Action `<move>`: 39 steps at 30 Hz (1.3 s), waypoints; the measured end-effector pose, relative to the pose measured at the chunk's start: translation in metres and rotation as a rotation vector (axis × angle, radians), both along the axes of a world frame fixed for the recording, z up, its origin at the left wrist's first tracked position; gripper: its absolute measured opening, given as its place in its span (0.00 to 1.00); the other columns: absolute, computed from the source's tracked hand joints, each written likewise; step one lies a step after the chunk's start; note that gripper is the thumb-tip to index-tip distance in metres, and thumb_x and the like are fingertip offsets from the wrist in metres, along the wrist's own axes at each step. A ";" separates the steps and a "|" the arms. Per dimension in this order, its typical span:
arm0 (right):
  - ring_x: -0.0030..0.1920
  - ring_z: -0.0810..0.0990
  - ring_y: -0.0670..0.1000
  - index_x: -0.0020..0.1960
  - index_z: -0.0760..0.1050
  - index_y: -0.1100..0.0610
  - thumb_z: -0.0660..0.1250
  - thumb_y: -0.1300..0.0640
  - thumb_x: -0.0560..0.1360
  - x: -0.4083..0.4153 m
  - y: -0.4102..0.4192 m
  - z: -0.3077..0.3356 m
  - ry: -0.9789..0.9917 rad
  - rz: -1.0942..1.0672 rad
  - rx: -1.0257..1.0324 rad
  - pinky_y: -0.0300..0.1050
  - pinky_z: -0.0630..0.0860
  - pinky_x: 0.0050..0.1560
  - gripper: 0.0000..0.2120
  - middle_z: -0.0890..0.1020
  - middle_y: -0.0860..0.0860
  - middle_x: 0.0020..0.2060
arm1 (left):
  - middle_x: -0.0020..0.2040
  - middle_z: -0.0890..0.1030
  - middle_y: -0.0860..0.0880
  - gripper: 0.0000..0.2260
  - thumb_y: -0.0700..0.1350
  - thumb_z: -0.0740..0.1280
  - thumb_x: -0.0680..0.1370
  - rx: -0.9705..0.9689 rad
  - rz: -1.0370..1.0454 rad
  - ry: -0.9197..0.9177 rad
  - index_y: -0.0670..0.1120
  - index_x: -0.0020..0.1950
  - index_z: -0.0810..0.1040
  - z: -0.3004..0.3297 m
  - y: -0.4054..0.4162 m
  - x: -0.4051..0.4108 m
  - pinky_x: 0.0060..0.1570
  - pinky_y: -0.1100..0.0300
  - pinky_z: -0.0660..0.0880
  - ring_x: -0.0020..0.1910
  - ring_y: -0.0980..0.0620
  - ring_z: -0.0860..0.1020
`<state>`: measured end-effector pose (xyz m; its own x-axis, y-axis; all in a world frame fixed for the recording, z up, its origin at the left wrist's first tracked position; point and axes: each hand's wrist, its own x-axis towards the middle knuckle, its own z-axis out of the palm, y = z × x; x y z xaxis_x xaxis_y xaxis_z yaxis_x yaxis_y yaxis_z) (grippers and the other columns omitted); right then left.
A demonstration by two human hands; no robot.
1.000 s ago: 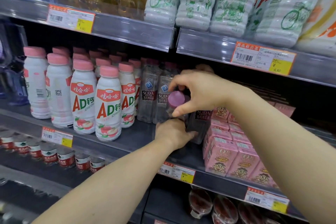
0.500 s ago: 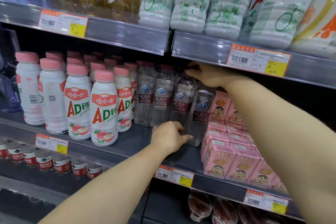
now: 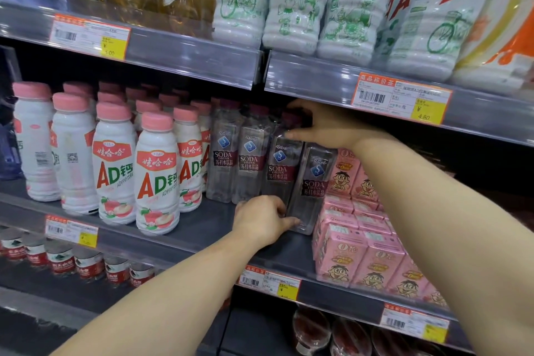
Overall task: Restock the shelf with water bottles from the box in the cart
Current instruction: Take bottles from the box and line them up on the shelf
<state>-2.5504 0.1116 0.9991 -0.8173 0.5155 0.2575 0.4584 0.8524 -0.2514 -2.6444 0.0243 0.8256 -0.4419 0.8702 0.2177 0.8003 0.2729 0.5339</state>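
Note:
Several clear soda water bottles with dark red labels stand in a row on the middle shelf (image 3: pixel 202 228). The front right bottle (image 3: pixel 310 188) leans slightly, next to another bottle (image 3: pixel 278 170). My left hand (image 3: pixel 261 222) grips the bases of these two bottles from the front. My right hand (image 3: pixel 323 127) reaches under the upper shelf and closes over their caps, which it hides. Two more soda bottles (image 3: pixel 224 159) stand to the left. The box and cart are out of view.
White AD milk bottles with pink caps (image 3: pixel 157 176) fill the shelf's left. Pink drink cartons (image 3: pixel 361 246) are stacked right of the soda bottles. Large AD bottles (image 3: pixel 294 9) sit on the upper shelf (image 3: pixel 318 81). Small jars (image 3: pixel 60 260) line the lower shelf.
One second ago my right hand held a bottle by its pink cap in front of the shelf; that bottle now stands in the row. My right hand moved back over the caps.

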 end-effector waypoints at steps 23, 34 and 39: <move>0.76 0.53 0.59 0.77 0.53 0.44 0.75 0.36 0.63 0.049 -0.003 -0.047 0.131 -0.386 0.283 0.53 0.50 0.74 0.49 0.62 0.54 0.75 | 0.49 0.83 0.48 0.18 0.60 0.68 0.74 -0.013 0.004 0.240 0.47 0.51 0.82 0.005 0.005 0.005 0.49 0.53 0.76 0.50 0.45 0.80; 0.77 0.52 0.59 0.78 0.49 0.43 0.74 0.40 0.68 0.044 -0.004 -0.049 0.139 -0.405 0.239 0.55 0.49 0.75 0.47 0.61 0.53 0.76 | 0.48 0.82 0.47 0.16 0.59 0.68 0.75 0.005 -0.007 0.291 0.46 0.48 0.81 0.007 0.012 -0.002 0.40 0.57 0.73 0.48 0.45 0.80; 0.77 0.53 0.60 0.77 0.42 0.38 0.74 0.36 0.65 0.046 -0.007 -0.060 0.150 -0.451 0.235 0.54 0.52 0.74 0.53 0.59 0.53 0.77 | 0.49 0.82 0.49 0.16 0.59 0.69 0.74 0.029 -0.094 0.204 0.47 0.48 0.81 0.003 0.002 -0.008 0.49 0.51 0.79 0.50 0.46 0.79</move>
<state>-2.5040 0.1043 0.9393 -0.4728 0.7217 0.5056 0.7663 0.6200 -0.1684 -2.6520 0.0265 0.8291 -0.3039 0.8976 0.3192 0.9135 0.1794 0.3652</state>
